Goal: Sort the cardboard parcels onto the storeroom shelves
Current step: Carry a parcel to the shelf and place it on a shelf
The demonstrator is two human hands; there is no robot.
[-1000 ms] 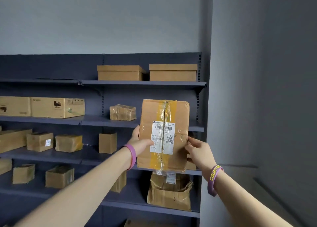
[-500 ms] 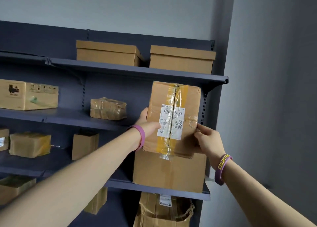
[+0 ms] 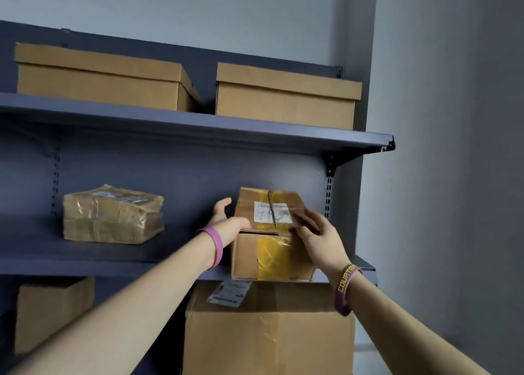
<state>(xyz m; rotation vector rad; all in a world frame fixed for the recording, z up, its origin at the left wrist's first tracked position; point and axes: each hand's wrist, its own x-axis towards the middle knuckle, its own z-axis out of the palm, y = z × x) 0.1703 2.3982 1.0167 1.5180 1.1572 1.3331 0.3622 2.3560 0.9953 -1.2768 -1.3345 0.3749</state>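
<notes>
Left hand (image 3: 226,224), pink band on the wrist, sits at the left upper edge of the brown taped cardboard parcel with a white label (image 3: 272,233); fingers spread and mostly straight, thumb up, palm near or touching the box side, no real grip visible. Right hand (image 3: 314,230), purple lettered band on the wrist, lies over the parcel's right top corner with fingers loosely bent; blurred, so contact versus just-off I cannot tell.

Parcel sits on the dark blue metal middle shelf (image 3: 113,261), right end, near edge about flush with the shelf lip, close to the right upright.

Handling, judged: stiff corrugated box, probably light to moderate. Glossy yellow tape down the front looks slippery, top flap edge looks slightly lifted. Best hold is flat palms on the bare cardboard side faces, not tape or flap.

Further left on the same shelf: plastic-wrapped brown parcel (image 3: 113,214). Above: two lidded cardboard boxes (image 3: 286,96). Below: large brown carton (image 3: 269,332).
</notes>
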